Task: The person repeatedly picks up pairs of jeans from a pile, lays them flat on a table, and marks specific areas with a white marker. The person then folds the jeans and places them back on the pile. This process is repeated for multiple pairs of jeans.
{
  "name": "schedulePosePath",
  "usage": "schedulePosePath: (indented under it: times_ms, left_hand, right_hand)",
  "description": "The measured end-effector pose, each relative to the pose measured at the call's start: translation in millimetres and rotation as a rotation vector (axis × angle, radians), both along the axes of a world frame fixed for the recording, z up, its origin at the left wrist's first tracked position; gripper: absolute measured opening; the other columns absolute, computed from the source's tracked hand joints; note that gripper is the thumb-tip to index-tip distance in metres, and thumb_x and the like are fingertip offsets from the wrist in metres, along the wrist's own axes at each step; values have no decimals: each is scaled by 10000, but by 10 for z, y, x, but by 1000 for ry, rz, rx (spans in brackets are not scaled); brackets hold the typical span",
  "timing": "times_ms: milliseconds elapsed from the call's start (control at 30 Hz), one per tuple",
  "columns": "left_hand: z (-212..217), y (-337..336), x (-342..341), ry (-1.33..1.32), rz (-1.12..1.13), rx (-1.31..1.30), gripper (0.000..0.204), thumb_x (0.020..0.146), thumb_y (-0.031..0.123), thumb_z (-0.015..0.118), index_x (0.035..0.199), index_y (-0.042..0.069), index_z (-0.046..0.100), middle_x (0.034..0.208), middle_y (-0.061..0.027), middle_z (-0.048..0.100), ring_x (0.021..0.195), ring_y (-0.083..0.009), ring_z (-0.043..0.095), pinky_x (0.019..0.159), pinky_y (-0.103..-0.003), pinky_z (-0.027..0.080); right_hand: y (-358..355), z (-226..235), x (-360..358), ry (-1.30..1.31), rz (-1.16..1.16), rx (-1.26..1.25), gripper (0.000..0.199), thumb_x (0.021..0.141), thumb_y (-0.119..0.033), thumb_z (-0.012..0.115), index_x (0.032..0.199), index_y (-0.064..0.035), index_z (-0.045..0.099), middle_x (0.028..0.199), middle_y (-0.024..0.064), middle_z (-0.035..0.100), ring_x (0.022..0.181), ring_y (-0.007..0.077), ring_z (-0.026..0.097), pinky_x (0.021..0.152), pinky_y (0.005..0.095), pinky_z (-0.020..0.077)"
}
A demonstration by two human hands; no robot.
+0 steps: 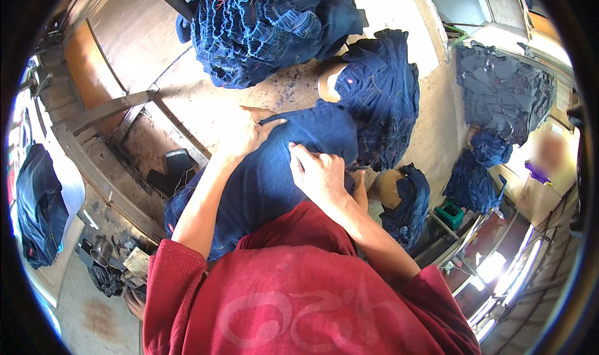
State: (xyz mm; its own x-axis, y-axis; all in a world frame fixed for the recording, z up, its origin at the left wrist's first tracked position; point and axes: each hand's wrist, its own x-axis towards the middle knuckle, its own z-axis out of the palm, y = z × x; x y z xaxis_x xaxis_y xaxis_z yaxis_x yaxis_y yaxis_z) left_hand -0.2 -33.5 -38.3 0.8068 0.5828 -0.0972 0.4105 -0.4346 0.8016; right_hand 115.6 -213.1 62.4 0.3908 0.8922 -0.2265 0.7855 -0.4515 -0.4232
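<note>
A dark blue denim garment (262, 177) lies spread across my lap. My left hand (246, 133) rests at its far left edge, thumb on the cloth and fingers stretched apart. Over the middle of the denim, my right hand (318, 171) is closed with its fingertips near the cloth. Something small and dark shows in its grip, too little of it to name. Just beyond the right side of my lap, more dark blue denim (384, 99) is draped over a rounded pale support.
A large heap of blue denim (268, 30) lies ahead. At the right are a dark grey garment pile (505, 90), smaller blue denim bundles (471, 180) and a green crate (449, 214). Wooden frame bars (112, 111) stand at the left. A blurred person (552, 158) is at far right.
</note>
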Motion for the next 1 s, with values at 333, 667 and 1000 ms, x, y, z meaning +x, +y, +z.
schedulePosePath:
  times_ms: [333,667,1000]
  left_hand:
    - [56,-2,13,-26,24,32,332,868,446,905,938,123,875,641,-122,716,522,-257,683,579,-385,562]
    - [872,414,-565,93,175,96,269,869,272,909,1016,84,785,992,-83,755,863,-265,730,787,-403,582]
    - [1272,-701,-1787,142,12,540,286,876,185,864,1135,121,760,1233,-68,740,1219,-300,680,1077,-481,498]
  right_hand:
    - [4,106,104,75,-12,-56,197,980,-237,718,1156,-175,782,725,137,758,640,349,764,606,454,622]
    - [-997,-258,1202,1003,-1476,-319,576,863,-721,847,940,-224,566,616,-100,380,460,64,369,429,236,298]
    - [-1122,-1246,1426,442,-1172,256,409,983,-407,864,857,-38,742,803,28,733,698,129,612,669,363,499]
